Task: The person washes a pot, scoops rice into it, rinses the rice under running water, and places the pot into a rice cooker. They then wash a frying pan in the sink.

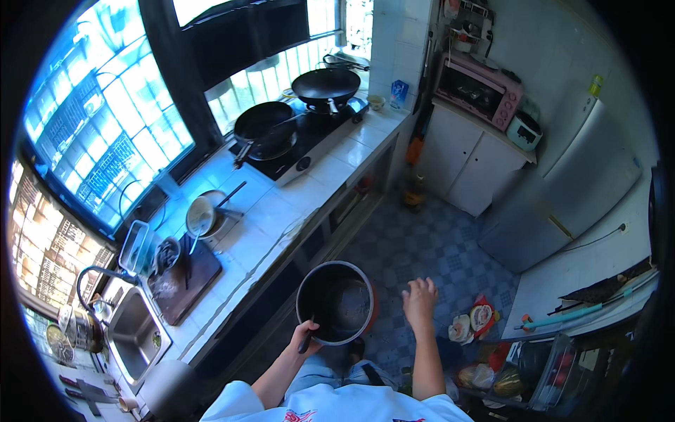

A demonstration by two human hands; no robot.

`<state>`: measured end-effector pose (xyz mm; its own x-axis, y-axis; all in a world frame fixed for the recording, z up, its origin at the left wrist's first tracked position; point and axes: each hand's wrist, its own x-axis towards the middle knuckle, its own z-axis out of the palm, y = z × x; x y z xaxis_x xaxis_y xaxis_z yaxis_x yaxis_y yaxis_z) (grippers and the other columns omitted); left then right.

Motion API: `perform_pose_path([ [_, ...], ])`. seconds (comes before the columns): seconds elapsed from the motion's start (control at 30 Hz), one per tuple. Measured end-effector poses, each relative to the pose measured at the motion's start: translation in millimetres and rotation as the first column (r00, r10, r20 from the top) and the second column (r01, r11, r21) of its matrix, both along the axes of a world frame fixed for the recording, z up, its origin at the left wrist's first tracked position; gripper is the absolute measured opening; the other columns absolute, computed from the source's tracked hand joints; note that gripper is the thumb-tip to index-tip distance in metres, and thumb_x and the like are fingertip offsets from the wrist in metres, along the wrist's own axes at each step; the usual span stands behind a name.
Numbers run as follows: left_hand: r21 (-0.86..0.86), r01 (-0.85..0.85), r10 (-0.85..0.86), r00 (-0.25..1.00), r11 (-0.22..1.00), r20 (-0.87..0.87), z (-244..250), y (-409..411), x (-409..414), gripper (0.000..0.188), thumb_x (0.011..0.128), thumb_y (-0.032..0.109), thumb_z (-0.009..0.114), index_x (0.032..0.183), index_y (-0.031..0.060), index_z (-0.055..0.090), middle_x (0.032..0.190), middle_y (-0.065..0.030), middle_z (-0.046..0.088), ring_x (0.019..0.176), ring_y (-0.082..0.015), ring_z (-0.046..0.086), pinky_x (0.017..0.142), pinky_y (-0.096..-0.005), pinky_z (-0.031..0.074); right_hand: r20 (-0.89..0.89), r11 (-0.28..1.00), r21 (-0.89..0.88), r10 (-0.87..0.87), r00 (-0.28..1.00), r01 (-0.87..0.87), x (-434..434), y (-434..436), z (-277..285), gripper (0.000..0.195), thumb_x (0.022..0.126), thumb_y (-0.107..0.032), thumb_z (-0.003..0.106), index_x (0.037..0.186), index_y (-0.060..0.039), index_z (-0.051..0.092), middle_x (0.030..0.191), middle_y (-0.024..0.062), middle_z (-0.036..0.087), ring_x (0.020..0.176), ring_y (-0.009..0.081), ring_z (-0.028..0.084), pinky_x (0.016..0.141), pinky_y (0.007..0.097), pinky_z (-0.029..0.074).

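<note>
My left hand (300,338) grips the short dark handle (305,345) of a deep pot (348,303). Its inside is dark and its outer wall reddish orange. I see no food in the pot, which is held above the floor in front of my body, beside the counter. To the right of the pot, apart from it, my right hand (420,299) is raised in the air with its fingers spread and slightly bent. Nothing is in that hand.
A tiled counter (274,232) runs along my left, with a steel sink (138,337), a dark cutting board (203,282) and a gas stove (300,153) bearing two woks. A fridge (569,179) stands at right. Bags (472,324) and a produce crate (551,369) are on the right.
</note>
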<state>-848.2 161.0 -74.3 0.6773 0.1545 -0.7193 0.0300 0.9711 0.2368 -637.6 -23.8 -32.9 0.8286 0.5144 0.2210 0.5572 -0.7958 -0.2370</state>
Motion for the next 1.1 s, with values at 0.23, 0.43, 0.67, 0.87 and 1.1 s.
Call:
perform_pose_path([
  [0.23, 0.07, 0.135, -0.126, 0.986, 0.988, -0.112, -27, 27, 175, 0.031, 0.069, 0.011, 0.052, 0.097, -0.002, 0.049, 0.092, -0.0144, 0.06, 0.086, -0.0307, 0.059, 0.082, -0.0456, 0.047, -0.219, 0.947, 0.303, 0.176, 0.96, -0.104, 166, 13, -42, 0.012, 0.077, -0.016, 0.058, 0.071, -0.0056, 0.059, 0.072, 0.0119, 0.06, 0.074, 0.0326, 0.054, 0.067, 0.0397, 0.043],
  [0.43, 0.007, 0.253, -0.251, 0.963, 0.967, -0.101, -97, 66, 312, 0.04, 0.068, 0.01, 0.052, 0.105, -0.002, 0.044, 0.107, -0.0186, 0.05, 0.1, -0.0358, 0.05, 0.081, -0.0571, 0.045, -0.271, 0.967, 0.253, 0.041, 0.962, 0.03, 309, 53, -61, 0.019, 0.071, -0.022, 0.065, 0.068, -0.0053, 0.056, 0.075, 0.0115, 0.059, 0.074, 0.0314, 0.054, 0.065, 0.0402, 0.044],
  [0.67, -0.055, 0.199, -0.206, 0.96, 0.979, -0.189, -98, 79, 467, 0.024, 0.068, 0.01, 0.055, 0.091, 0.0006, 0.05, 0.088, -0.0141, 0.055, 0.085, -0.0311, 0.056, 0.076, -0.0587, 0.046, -0.403, 0.98, 0.198, 0.069, 0.913, 0.014, 476, 110, -53, 0.018, 0.072, -0.022, 0.062, 0.07, -0.0047, 0.057, 0.072, 0.0112, 0.062, 0.071, 0.0298, 0.059, 0.061, 0.0384, 0.045],
  [0.87, 0.125, -0.027, 0.05, 0.981, 0.992, -0.185, -124, 79, 548, 0.027, 0.068, 0.005, 0.056, 0.094, 0.0015, 0.049, 0.072, -0.01, 0.054, 0.066, -0.0239, 0.058, 0.058, -0.0522, 0.053, -0.527, 0.961, 0.071, 0.263, 0.808, -0.266, 592, 196, -88, 0.024, 0.072, -0.029, 0.064, 0.084, -0.0094, 0.057, 0.077, 0.0107, 0.063, 0.077, 0.0298, 0.061, 0.067, 0.0398, 0.047],
  [1.1, 0.008, -0.358, 0.351, 0.911, 0.934, -0.217, -245, 57, 587, 0.021, 0.069, 0.004, 0.053, 0.09, 0.002, 0.052, 0.075, -0.0123, 0.058, 0.073, -0.0278, 0.06, 0.066, -0.0575, 0.05, -0.556, 0.58, -0.239, 0.576, 0.6, -0.779, 682, 277, -171, 0.035, 0.082, -0.038, 0.049, 0.077, -0.0079, 0.066, 0.076, 0.0158, 0.063, 0.077, 0.0331, 0.061, 0.07, 0.0449, 0.047],
])
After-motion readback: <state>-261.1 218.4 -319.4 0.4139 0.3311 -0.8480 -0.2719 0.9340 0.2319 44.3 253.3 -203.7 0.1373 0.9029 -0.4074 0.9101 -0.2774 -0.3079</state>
